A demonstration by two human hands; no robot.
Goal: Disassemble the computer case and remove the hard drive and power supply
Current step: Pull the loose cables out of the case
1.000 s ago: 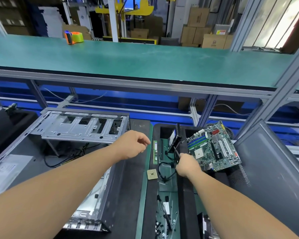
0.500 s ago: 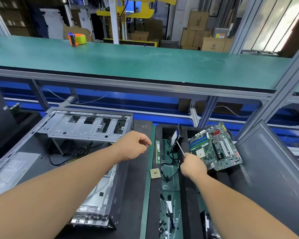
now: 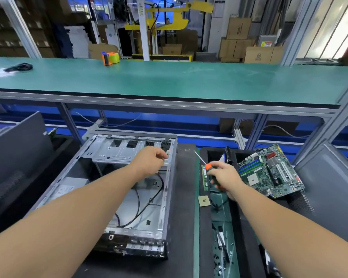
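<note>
**Screwdriver in hand, case still to strip**

The case (image 3: 117, 189) lies open on the dark surface (image 3: 186, 197), long axis running away from the person, drive cage (image 3: 129, 149) at its far end. The left hand (image 3: 152, 160) hovers over that cage, fingers loosely curled, holding nothing. The right hand (image 3: 222, 176) grips a screwdriver (image 3: 206, 165) just right of the case, tip pointing up and left toward the cage. The left hand is nearer; the screwdriver must cross leftward. The motherboard (image 3: 269, 173) sits to the right
</note>
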